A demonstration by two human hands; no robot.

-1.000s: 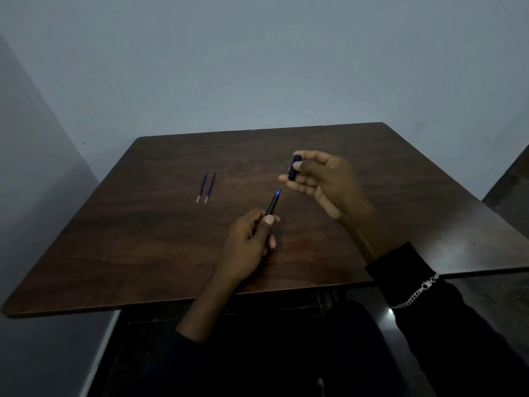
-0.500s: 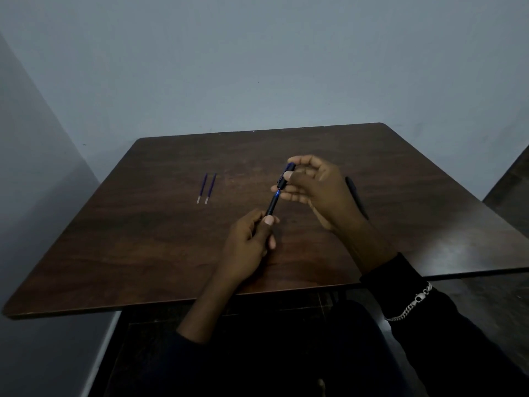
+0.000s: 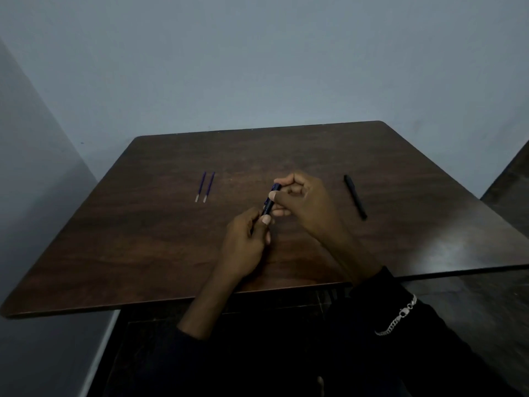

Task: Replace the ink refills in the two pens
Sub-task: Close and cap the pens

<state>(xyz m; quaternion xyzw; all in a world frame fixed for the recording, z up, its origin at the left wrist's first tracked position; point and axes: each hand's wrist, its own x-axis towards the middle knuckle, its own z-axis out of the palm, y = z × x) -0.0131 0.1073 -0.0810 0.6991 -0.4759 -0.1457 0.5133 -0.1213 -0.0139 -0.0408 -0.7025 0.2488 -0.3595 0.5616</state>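
A dark blue pen (image 3: 270, 202) is held above the middle of the brown table (image 3: 160, 239), pointing away from me. My left hand (image 3: 246, 247) grips its near half. My right hand (image 3: 303, 202) pinches its far half, fingers curled over the end; the two halves touch. A second, black pen (image 3: 355, 196) lies on the table to the right of my hands. Two thin blue ink refills (image 3: 205, 187) lie side by side on the table to the left, pale tips toward me.
The table stands against a grey wall, with a side wall close on the left. A dark floor and another dark surface (image 3: 509, 179) show at the right. A silver chain bracelet (image 3: 398, 316) sits over my right dark sleeve.
My right hand brought the separate front piece down onto the part held in my left hand, and the blue refill tip is now covered. The black pen on the right came into view.
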